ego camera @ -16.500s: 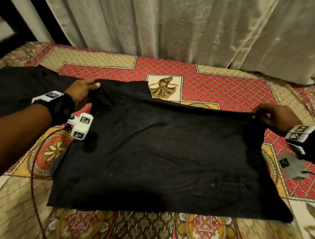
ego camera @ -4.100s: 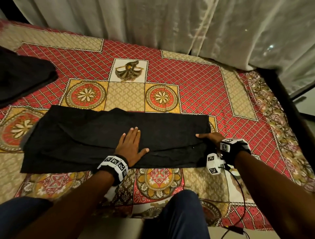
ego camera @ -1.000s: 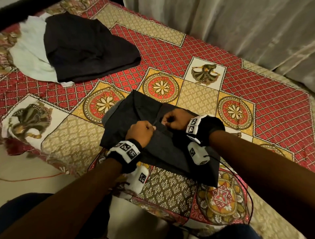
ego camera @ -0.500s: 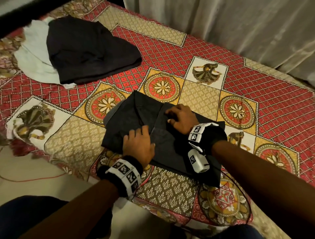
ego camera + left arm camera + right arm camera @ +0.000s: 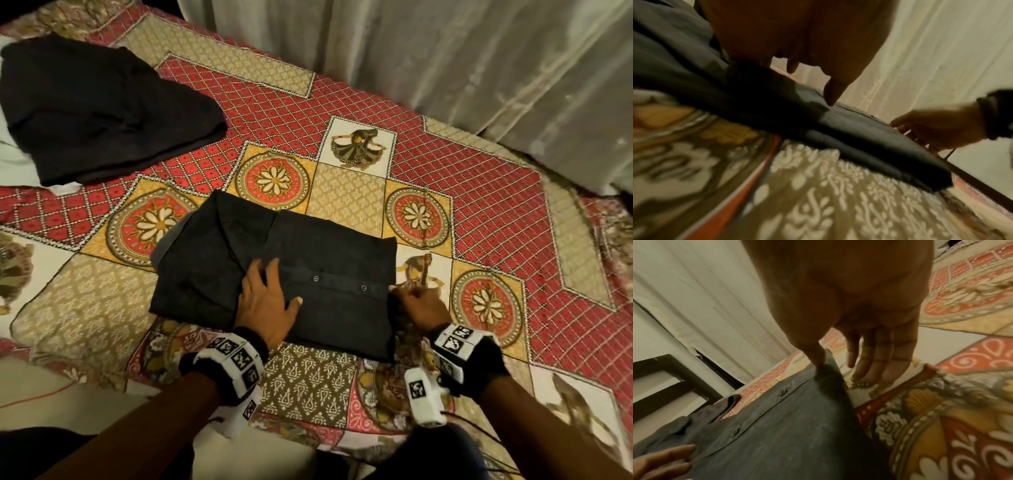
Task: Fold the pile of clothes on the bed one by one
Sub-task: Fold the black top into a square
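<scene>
left hand (image 5: pixel 266 301) flat, fingers spread, pressing the shirt (image 5: pixel 329 274) | right hand (image 5: pixel 419 301) open at its right edge, thumb on the cloth | shirt folded, near edge of the bed (image 5: pixel 496 192) | looks like final smoothing | next: probably stack it by the pile (image 5: pixel 102 109), far left

The scene is lit dimly and warmly from above, soft shadows being cast under the hands, while straight lines are bowed at the head view's edges and the bedspread (image 5: pixel 818 203) is smeared by blur in both wrist views.
</scene>
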